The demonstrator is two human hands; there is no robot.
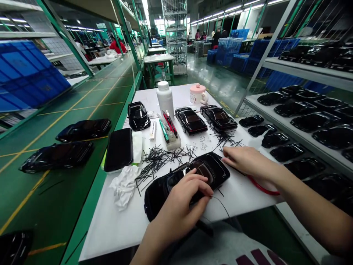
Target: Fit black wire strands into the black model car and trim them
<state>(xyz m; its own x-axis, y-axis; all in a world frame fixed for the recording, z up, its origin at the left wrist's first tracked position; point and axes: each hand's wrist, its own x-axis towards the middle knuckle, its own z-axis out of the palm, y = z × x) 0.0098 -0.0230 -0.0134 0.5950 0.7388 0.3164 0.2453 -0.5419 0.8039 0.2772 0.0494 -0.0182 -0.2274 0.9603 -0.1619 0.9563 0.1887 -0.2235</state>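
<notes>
A glossy black model car [220, 167] lies at an angle on the white table in front of me. My left hand [186, 200] is over its near side, fingers bent across the windows and thumb against the body, gripping it. By the thumb a thin black strand curves down toward the table edge. Just beyond the car's right end is my right hand [248, 160], its fingers pinched together; whatever lies between them is too small to make out. Under that wrist shows a red curved handle [263, 188]. Thin black strips [158, 158] lie piled behind the car, with more strips [224, 138] farther right.
Black model cars [191, 120] stand at the back, near a white bottle [164, 99], a pink-lidded mug [197, 95] and a holder [173, 142] with knives. At left are a phone [119, 150] and crumpled tissue [124, 186]. A green conveyor [63, 176] runs alongside; a car rack [303, 66] stands right.
</notes>
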